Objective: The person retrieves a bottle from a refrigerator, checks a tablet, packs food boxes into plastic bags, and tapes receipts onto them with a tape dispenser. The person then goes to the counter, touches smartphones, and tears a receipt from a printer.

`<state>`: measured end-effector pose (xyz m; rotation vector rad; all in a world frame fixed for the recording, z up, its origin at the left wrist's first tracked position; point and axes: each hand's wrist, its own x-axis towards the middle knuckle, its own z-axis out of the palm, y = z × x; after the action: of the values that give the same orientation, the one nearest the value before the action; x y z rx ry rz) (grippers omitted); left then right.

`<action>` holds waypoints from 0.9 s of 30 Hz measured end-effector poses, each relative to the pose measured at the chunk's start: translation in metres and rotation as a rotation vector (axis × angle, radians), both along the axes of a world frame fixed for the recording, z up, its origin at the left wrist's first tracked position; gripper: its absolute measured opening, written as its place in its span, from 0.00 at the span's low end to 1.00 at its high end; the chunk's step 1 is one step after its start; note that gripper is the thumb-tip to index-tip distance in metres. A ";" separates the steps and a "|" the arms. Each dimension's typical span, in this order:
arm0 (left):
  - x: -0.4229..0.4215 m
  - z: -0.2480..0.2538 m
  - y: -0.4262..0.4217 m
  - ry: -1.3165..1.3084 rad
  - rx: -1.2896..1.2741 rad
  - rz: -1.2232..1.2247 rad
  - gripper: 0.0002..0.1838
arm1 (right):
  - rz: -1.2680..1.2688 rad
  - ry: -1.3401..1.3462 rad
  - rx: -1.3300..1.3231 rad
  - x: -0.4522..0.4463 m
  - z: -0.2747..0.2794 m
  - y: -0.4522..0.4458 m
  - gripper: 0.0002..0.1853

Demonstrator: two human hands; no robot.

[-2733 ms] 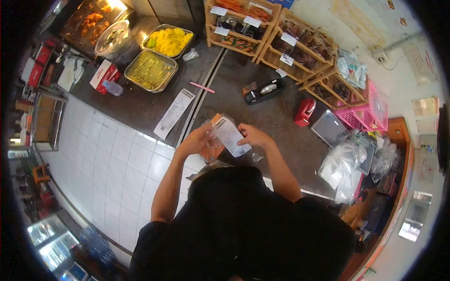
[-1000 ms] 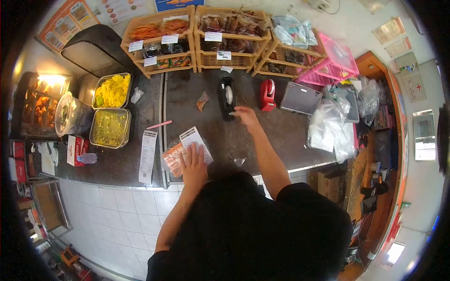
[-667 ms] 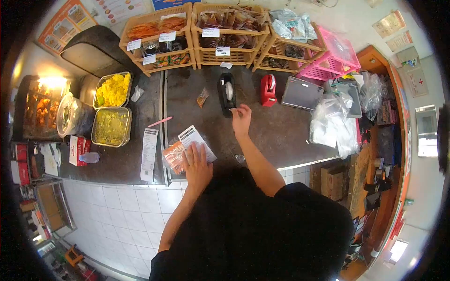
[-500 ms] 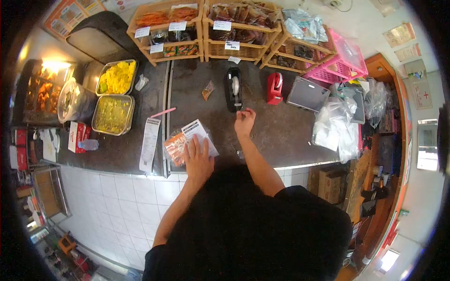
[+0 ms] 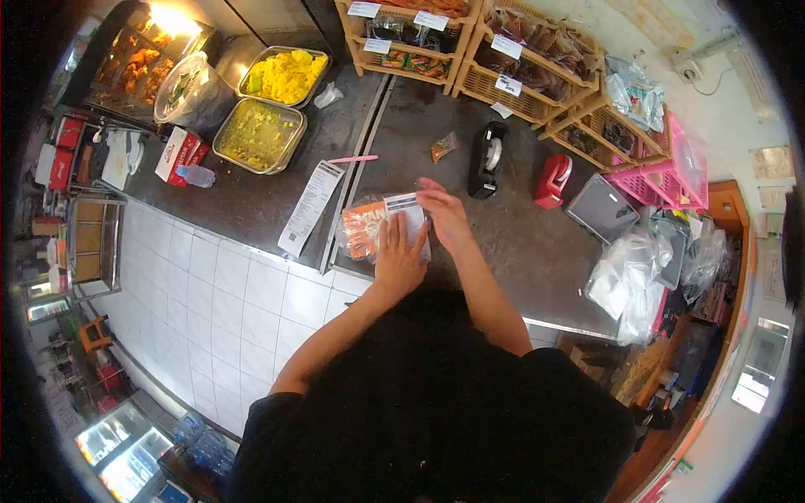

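Observation:
My left hand (image 5: 401,256) lies with fingers spread over a white printed slip (image 5: 417,220) and a clear packet with an orange label (image 5: 362,228). At the slip's upper right corner is my right hand (image 5: 444,216), its fingers closed; what they hold, if anything, is too small to make out. To the right stand a black tape dispenser (image 5: 487,159) and a red one (image 5: 553,181). A second printed slip (image 5: 311,207) lies to the left, with a pink pen (image 5: 353,158) touching its top end.
Two trays of yellow food (image 5: 283,76) (image 5: 259,136) stand at the back left. Wicker racks (image 5: 503,105) line the back. Farther right are a dark tablet (image 5: 602,209), a pink basket (image 5: 671,180) and plastic bags (image 5: 629,272). A small packet (image 5: 444,147) lies mid-counter.
My right hand has moved from the black tape dispenser leftward to the slip's upper corner. My left hand stays on the slip and packet. The camera view has turned.

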<state>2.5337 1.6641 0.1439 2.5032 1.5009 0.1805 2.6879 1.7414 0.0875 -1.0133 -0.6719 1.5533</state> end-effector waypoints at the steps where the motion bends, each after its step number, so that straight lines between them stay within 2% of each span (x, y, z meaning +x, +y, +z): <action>1: 0.000 -0.001 0.002 -0.002 -0.001 0.005 0.47 | 0.051 -0.054 0.018 -0.006 -0.007 0.007 0.09; 2: 0.000 -0.003 0.001 -0.008 -0.015 0.009 0.48 | 0.101 -0.109 0.033 -0.011 -0.013 0.012 0.09; 5: 0.000 -0.008 0.000 -0.017 -0.052 0.010 0.49 | 0.045 -0.365 -0.007 -0.024 -0.029 0.021 0.10; 8: -0.003 -0.009 -0.001 0.005 -0.071 -0.006 0.51 | -0.086 -0.490 -0.099 -0.035 -0.025 0.023 0.11; 11: -0.002 -0.013 -0.004 0.031 -0.050 -0.012 0.51 | 0.148 -0.117 -0.433 -0.023 -0.054 0.046 0.09; 14: -0.002 -0.011 -0.011 0.062 -0.037 -0.029 0.51 | 0.384 -0.308 -0.419 -0.012 -0.103 0.075 0.11; 17: -0.003 0.001 -0.012 0.022 -0.074 -0.051 0.48 | 0.206 -0.708 -0.315 0.016 -0.030 0.077 0.12; 19: -0.001 0.014 -0.012 -0.104 -0.076 -0.101 0.46 | -0.396 -1.194 0.287 0.052 -0.027 0.072 0.13; 20: 0.000 0.023 -0.013 -0.163 -0.087 -0.116 0.45 | -0.637 -1.292 0.237 0.066 0.005 0.060 0.14; 21: 0.006 0.040 -0.009 -0.254 -0.075 -0.111 0.42 | -0.755 -1.365 0.028 0.085 0.010 0.057 0.17; 24: 0.038 0.041 0.009 -0.697 -0.271 -0.088 0.36 | -0.427 -0.422 -0.504 0.152 -0.025 0.056 0.20; 25: 0.054 0.036 0.019 -0.755 -0.370 -0.035 0.33 | -0.343 -0.204 -0.669 0.153 -0.016 0.055 0.23; 27: 0.088 0.012 0.039 -0.873 -0.573 0.072 0.29 | -0.373 -0.392 -0.674 0.143 -0.001 0.051 0.15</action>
<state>2.6220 1.7034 0.1561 1.5811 1.0539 0.6470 2.8309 1.7921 0.0862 -1.8628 -0.1769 1.2702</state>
